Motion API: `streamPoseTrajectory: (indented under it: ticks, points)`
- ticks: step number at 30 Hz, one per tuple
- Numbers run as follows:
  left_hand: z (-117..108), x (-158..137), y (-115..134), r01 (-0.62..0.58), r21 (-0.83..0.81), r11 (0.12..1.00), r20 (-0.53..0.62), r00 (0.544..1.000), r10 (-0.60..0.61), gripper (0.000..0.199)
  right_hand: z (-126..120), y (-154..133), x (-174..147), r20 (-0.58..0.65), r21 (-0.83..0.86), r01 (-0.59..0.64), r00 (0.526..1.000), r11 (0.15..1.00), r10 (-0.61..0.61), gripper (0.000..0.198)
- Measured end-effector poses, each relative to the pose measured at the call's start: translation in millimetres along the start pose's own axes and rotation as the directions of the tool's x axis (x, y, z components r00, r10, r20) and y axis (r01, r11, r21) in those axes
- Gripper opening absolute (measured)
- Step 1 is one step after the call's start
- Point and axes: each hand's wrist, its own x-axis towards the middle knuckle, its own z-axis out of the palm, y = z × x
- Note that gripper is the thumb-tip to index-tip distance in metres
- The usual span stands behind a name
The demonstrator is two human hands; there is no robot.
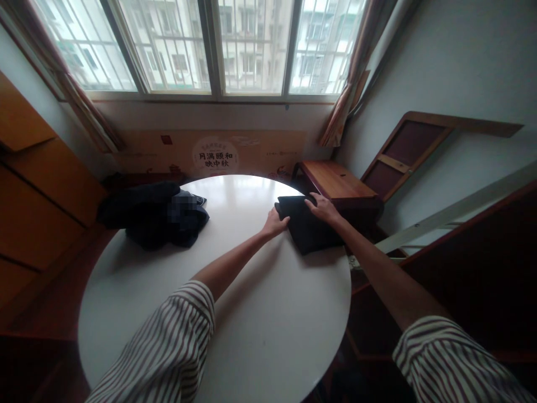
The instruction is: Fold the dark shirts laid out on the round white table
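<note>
Head view, left to right: orange-brown wooden cabinet (pixel 37 184) runs along the left wall, a curtain (pixel 84 109) hangs beside it at the window edge. Barred window (pixel 210 45) spans the back, apartment blocks outside. Below the sill a flat cardboard panel (pixel 213 154) with printed Chinese characters leans against the wall. Round white table (pixel 235 324) fills the middle. On its far-left part sits a loose heap of dark clothes (pixel 153 215), unfolded, well apart from both hands. Left hand (pixel 274 224) reaches out from a striped sleeve (pixel 168 352), fingers close together, palm down, pressing on the left edge of a folded black garment (pixel 308 229); not gripping it as far as I can tell. The garment lies flat at the table's far-right edge, roughly rectangular, near corner overhanging the rim slightly. Right hand (pixel 323 208) lies on the garment's top far side, fingers spread and flat, also pressing rather than clutching. Both hands touch the same garment, near each other. Just behind the garment, off the table, a small wooden side table (pixel 335 179) stands in the corner under a second curtain (pixel 348 101). Right of that, a wooden framed panel (pixel 415 145) leans tilted against the white wall, with a pale slat (pixel 457 210) slanting below it.
</note>
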Motion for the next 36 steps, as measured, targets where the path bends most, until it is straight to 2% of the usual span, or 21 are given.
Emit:
streamPoseTrajectory:
  ticks: [2, 4, 6, 8, 11, 13, 14, 16, 18, 20, 22, 25, 29, 31, 34, 36]
  points:
    - [-8.1, -13.5, 1.1, -0.065, 0.128, 0.990, -0.022, 0.997, 0.068, 0.064, 17.1, -2.3, -9.4, 0.088, -0.192, 0.093, 0.993, 0.977, -0.077, 0.059]
    - [-20.6, -31.6, 4.2, -0.189, 0.308, 0.932, 0.035, 0.982, 0.187, 0.060, 31.9, -3.4, -19.2, 0.186, -0.376, 0.186, 0.975, 0.908, -0.123, 0.060]
    - [-38.5, -53.0, 10.8, -0.340, 0.490, 0.803, 0.156, 0.940, 0.303, 0.052, 40.2, -3.4, -25.9, 0.234, -0.459, 0.217, 0.965, 0.861, -0.119, 0.064]
    - [-62.7, -75.3, 21.7, -0.440, 0.615, 0.654, 0.254, 0.896, 0.364, 0.044, 42.4, -4.2, -30.0, 0.249, -0.476, 0.209, 0.964, 0.854, -0.097, 0.067]
    - [-112.3, -103.8, 45.4, -0.456, 0.774, 0.439, 0.280, 0.869, 0.408, 0.037, 42.9, -14.6, -40.0, 0.227, -0.462, 0.207, 0.968, 0.862, -0.111, 0.066]
    - [-153.7, -116.1, 63.7, -0.384, 0.866, 0.320, 0.223, 0.870, 0.439, 0.035, 46.8, -30.5, -54.1, 0.187, -0.448, 0.297, 0.954, 0.843, -0.236, 0.061]
    - [-176.2, -120.1, 72.6, -0.324, 0.907, 0.269, 0.177, 0.873, 0.454, 0.036, 50.3, -40.9, -63.2, 0.175, -0.429, 0.373, 0.928, 0.823, -0.329, 0.058]
    - [-222.4, -124.6, 87.8, -0.151, 0.971, 0.185, 0.046, 0.878, 0.477, 0.039, 59.4, -63.8, -82.7, 0.181, -0.354, 0.530, 0.847, 0.771, -0.500, 0.049]
    - [-265.0, -125.8, 97.6, 0.073, 0.989, 0.126, -0.124, 0.876, 0.466, 0.049, 69.7, -85.9, -100.0, 0.215, -0.278, 0.620, 0.784, 0.734, -0.582, 0.039]
    - [-298.5, -124.6, 101.6, 0.247, 0.965, 0.086, -0.261, 0.879, 0.400, 0.056, 80.2, -103.1, -111.4, 0.268, -0.267, 0.647, 0.762, 0.714, -0.590, 0.036]
    - [-320.0, -121.4, 102.3, 0.328, 0.942, 0.071, -0.333, 0.884, 0.328, 0.047, 90.7, -113.3, -116.5, 0.322, -0.299, 0.647, 0.760, 0.701, -0.564, 0.037]
    - [-334.2, -114.0, 104.6, 0.348, 0.935, 0.075, -0.353, 0.885, 0.303, 0.040, 105.4, -115.8, -117.3, 0.354, -0.334, 0.614, 0.785, 0.715, -0.509, 0.035]
    - [-339.9, -104.0, 114.4, 0.390, 0.915, 0.104, -0.403, 0.861, 0.312, 0.059, 118.4, -107.7, -117.1, 0.312, -0.333, 0.570, 0.818, 0.751, -0.482, 0.027]
    - [-340.0, -100.6, 118.1, 0.432, 0.874, 0.223, -0.483, 0.824, 0.296, 0.059, 121.1, -104.1, -117.8, 0.294, -0.317, 0.564, 0.823, 0.763, -0.486, 0.026]
    - [-337.7, -98.5, 123.2, 0.422, 0.806, 0.416, -0.568, 0.749, 0.341, 0.041, 122.2, -101.3, -118.0, 0.276, -0.286, 0.570, 0.819, 0.770, -0.504, 0.027]
    - [-338.3, -97.5, 132.3, 0.394, 0.794, 0.462, -0.583, 0.708, 0.398, 0.035, 122.3, -100.5, -117.4, 0.270, -0.264, 0.578, 0.813, 0.772, -0.516, 0.026]
